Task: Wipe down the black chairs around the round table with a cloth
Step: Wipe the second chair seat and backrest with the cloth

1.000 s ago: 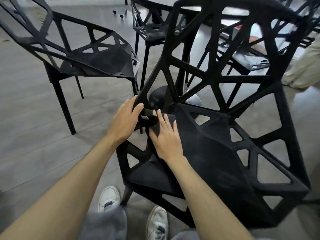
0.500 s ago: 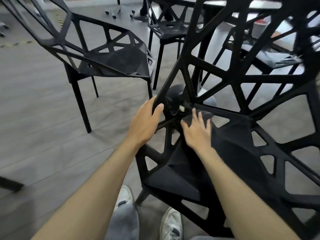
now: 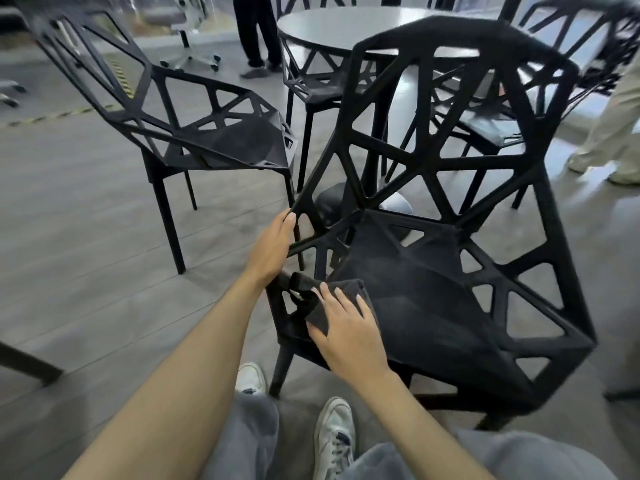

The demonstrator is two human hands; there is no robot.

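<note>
A black lattice chair (image 3: 433, 299) stands right in front of me, its back toward the round grey table (image 3: 346, 27). My right hand (image 3: 346, 327) lies flat on a dark grey cloth (image 3: 329, 299), pressing it onto the seat's front left corner. My left hand (image 3: 273, 247) grips the chair's left side bar near the seat edge. A second black chair (image 3: 214, 133) stands to the left, and a third (image 3: 311, 84) sits by the table behind it.
Another black chair (image 3: 491, 123) is at the right of the table. A person's dark trousers (image 3: 252, 32) show beyond the table, light trousers (image 3: 616, 126) at the right edge. A white office chair (image 3: 187, 36) stands at the far left. My shoes (image 3: 332, 434) are below the seat.
My right hand slid with the cloth from the seat's back left toward its front left corner. The view lifted, so the table top now shows. My left hand stays on the side bar.
</note>
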